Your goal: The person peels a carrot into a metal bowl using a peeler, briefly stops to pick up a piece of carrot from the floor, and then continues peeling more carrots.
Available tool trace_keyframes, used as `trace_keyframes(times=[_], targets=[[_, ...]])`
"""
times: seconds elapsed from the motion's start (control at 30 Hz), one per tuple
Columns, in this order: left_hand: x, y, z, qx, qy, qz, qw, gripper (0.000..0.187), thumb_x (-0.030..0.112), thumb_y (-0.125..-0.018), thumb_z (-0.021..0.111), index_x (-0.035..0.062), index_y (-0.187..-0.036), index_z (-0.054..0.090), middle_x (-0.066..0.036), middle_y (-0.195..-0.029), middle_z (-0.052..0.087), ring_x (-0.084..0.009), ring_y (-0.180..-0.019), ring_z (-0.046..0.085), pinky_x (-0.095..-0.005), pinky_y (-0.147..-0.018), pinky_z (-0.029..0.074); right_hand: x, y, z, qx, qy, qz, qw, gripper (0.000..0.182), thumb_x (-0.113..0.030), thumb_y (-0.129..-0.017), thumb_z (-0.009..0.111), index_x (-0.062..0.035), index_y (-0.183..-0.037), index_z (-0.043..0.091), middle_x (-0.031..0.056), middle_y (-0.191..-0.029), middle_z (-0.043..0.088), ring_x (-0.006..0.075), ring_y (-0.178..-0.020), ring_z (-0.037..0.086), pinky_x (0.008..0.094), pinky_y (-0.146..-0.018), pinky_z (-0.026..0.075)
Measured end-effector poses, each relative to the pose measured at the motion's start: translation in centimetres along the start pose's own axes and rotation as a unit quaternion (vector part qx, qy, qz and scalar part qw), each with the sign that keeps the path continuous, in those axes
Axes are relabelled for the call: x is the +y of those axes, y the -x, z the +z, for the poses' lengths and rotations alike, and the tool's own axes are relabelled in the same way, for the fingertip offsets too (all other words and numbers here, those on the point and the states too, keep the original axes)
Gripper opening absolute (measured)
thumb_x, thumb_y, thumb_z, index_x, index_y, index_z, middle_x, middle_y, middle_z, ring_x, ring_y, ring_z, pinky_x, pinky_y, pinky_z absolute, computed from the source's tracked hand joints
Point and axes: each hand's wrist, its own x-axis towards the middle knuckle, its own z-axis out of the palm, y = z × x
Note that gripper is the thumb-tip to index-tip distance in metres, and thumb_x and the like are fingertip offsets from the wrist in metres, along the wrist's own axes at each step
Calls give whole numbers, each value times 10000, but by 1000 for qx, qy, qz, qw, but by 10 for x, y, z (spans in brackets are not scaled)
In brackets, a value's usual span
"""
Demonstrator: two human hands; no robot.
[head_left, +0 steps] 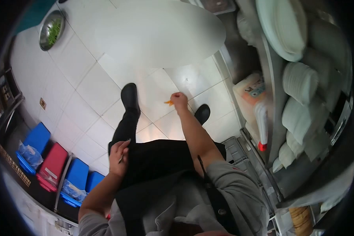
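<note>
Over the white tiled floor, my right hand (179, 101) is stretched forward with its fingers closed on a small orange-yellow piece (168, 103), whose exact kind I cannot make out. My left hand (119, 156) is near my left thigh, beside the black apron (161, 157). Its fingers are curled round a small thin object (121, 158), mostly hidden by them. Beneath the hands, a black shoe (130, 96) shows to the left and another (202, 114) to the right.
A metal bowl of green vegetables (53, 33) rests at the upper left. Blue and red lidded bins (53, 163) line the lower left. Shelving with stacked white dishes (300, 82) and a red-capped bottle (261, 126) stands at right. A blurred pale oval covers the top centre.
</note>
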Motion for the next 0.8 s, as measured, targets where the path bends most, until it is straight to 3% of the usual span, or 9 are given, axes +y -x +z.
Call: trace_keyframes(times=[0.1, 0.17, 0.37, 0.4, 0.43, 0.57, 0.6, 0.7, 0.8], targets=[[8, -1, 3, 2, -44, 26, 999, 252, 208, -925, 532, 139, -1159, 592, -109, -1111, 569, -319, -1038, 534, -394, -887, 459, -62, 66, -3, -68, -20, -32, 997, 138, -96, -705, 670, -3, -805, 653, 91, -751, 663, 163, -698, 637, 287, -641, 519], [11, -3, 3, 5, -21, 42, 999, 254, 229, -952, 496, 104, -1148, 599, -150, -1099, 572, -336, -1032, 533, -403, -903, 443, -108, 99, -14, -100, -17, -65, 993, 138, -92, -708, 669, 0, -809, 648, 85, -758, 658, 154, -694, 627, 279, -639, 515], [26, -3, -22, 56, 15, 154, 986, 258, 252, -969, 466, 85, -1111, 602, -151, -1126, 569, -350, -1064, 524, -406, -928, 436, -258, 189, -79, -150, -31, -165, 974, 135, -60, -723, 664, 1, -839, 630, 58, -781, 630, 127, -705, 594, 261, -642, 502], [36, -1, -27, 100, 23, 189, 977, 240, 233, -949, 485, 75, -1071, 618, -155, -1072, 594, -345, -1017, 551, -405, -895, 456, -277, 204, -92, -148, -36, -178, 972, 128, -52, -735, 665, -1, -845, 624, 56, -794, 628, 124, -718, 592, 257, -648, 502], [42, -2, -32, 106, 47, 234, 965, 241, 222, -960, 474, 45, -1044, 614, -161, -1064, 597, -348, -1004, 559, -401, -889, 455, -297, 221, -108, -141, -43, -193, 970, 121, -43, -747, 665, -3, -852, 619, 55, -808, 626, 121, -730, 590, 253, -654, 502], [122, 8, -100, -7, 185, 228, 956, 281, 237, -994, 429, 23, -1017, 610, -166, -965, 623, -326, -914, 596, -377, -829, 472, -375, 306, -174, -102, -122, -207, 965, 111, -36, -764, 674, -14, -855, 614, 46, -801, 623, 117, -740, 593, 254, -645, 503], [148, 11, -124, -30, 204, 231, 951, 303, 255, -998, 431, 9, -1002, 608, -147, -901, 639, -265, -836, 621, -363, -771, 491, -392, 326, -190, -84, -148, -226, 959, 114, -28, -763, 675, -23, -862, 619, 35, -801, 622, 113, -739, 590, 249, -651, 493], [192, -8, -188, -126, 225, 232, 938, 316, 261, -998, 436, -7, -994, 605, -129, -870, 644, -206, -789, 628, -329, -727, 508, -430, 380, -246, -18, -231, -284, 931, 133, -34, -741, 688, -20, -861, 630, 28, -801, 621, 109, -719, 578, 247, -660, 482], [236, -20, -227, -138, 252, 261, 921, 373, 305, -1009, 394, -13, -994, 590, -105, -880, 640, -179, -763, 633, -291, -707, 529, -448, 431, -313, 86, -294, -339, 889, 118, -21, -759, 679, -28, -868, 633, 18, -823, 627, 98, -729, 576, 247, -666, 481]])
